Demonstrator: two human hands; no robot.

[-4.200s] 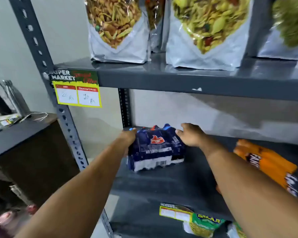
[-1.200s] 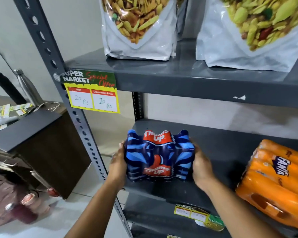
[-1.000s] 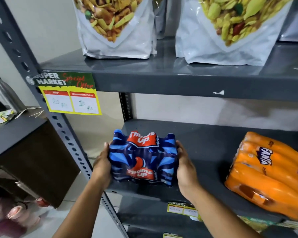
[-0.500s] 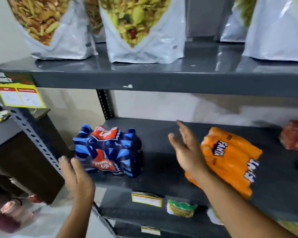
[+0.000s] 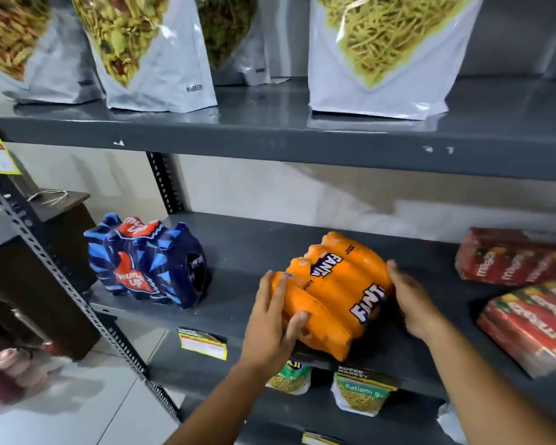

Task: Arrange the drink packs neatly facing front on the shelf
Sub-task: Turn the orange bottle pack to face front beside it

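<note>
Orange shrink-wrap covers the Fanta pack (image 5: 331, 293), which lies tilted on its side near the front edge of the middle shelf (image 5: 238, 303), right of the upright blue Thums Up pack (image 5: 145, 261). The left hand (image 5: 270, 326) cups its near-left corner, fingers curled against the film; the right hand (image 5: 411, 303) presses flat on its right side, seemingly gripping, though motion blur leaves this unsure. Judging by its bulk, it is heavy, with slick, yielding film over firm bottles. Holding opposite sides low should let it pivot upright.
</note>
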